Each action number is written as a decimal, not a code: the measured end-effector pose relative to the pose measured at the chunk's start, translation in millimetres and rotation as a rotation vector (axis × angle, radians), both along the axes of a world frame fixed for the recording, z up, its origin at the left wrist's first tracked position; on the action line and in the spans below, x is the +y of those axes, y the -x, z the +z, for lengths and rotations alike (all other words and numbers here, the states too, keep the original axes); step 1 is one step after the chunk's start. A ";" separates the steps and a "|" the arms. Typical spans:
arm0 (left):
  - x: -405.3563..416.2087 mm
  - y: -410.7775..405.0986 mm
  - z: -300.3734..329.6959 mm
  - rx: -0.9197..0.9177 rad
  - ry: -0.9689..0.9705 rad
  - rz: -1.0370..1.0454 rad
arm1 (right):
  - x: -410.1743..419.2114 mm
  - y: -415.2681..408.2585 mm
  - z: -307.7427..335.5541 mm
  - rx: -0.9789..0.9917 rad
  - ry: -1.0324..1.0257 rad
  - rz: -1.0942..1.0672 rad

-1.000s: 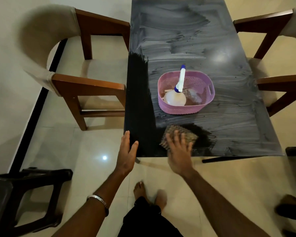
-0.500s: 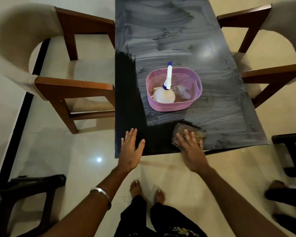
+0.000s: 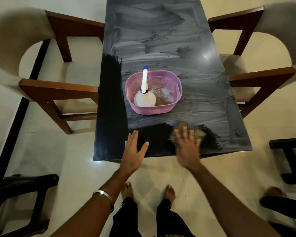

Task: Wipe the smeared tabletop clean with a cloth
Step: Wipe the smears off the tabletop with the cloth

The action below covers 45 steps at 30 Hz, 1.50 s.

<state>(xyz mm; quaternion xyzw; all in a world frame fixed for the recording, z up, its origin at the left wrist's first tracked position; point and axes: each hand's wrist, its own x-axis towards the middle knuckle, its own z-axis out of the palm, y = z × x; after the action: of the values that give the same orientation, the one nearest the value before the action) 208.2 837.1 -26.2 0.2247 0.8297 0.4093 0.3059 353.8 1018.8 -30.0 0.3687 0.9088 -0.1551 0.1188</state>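
From the head camera, looking down: a dark tabletop (image 3: 169, 40), mostly gray and streaky with smears. Clean and black only in a strip down the left edge and a patch along the near edge. Right hand (image 3: 186, 147), blurry, lying flat with straight fingers on a brownish cloth (image 3: 197, 131), pressing it down on the table near the front edge, right where the clean black patch meets the gray smears. Left hand (image 3: 133, 151) flat too, fingers straight and thumb out wide, holding nothing, over the clean front edge of the table; touching it or just above it, cannot tell. A silver bracelet (image 3: 103, 195) on the left wrist. A pink basket (image 3: 176, 98) in the middle of the table, just behind the cloth, with a white spray bottle (image 3: 144, 98) with a blue tip standing inside. A wooden chair (image 3: 58, 86) on the left side and another chair (image 3: 261, 77) on the right. Two bare feet (image 3: 126, 190) on the pale floor below.
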 end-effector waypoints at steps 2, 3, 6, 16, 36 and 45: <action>4.4 -2.3 0.9 0.011 0.010 0.040 | -29.6 28.9 0.1 0.030 0.045 0.171; 5.2 -2.5 2.0 0.013 0.015 0.061 | -45.1 41.3 -0.8 0.031 0.068 0.264; 9.0 -4.6 6.8 0.024 0.018 0.130 | -68.1 56.5 -5.9 0.000 0.066 0.541; 48.8 -21.4 11.0 0.039 -0.007 0.123 | 115.5 -29.7 -8.9 0.083 0.010 0.108; 59.2 -19.2 3.5 -0.072 -0.048 0.102 | 12.1 12.5 -18.8 0.111 0.041 0.417; 59.3 -24.4 2.8 -0.068 -0.007 0.076 | 140.8 -88.1 -9.2 0.081 0.009 -0.221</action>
<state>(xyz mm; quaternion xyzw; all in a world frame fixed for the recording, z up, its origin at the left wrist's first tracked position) 232.7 896.4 -23.4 0.1800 0.8253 0.4311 0.3172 441.9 1159.6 -39.2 0.4594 0.8660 -0.1862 0.0660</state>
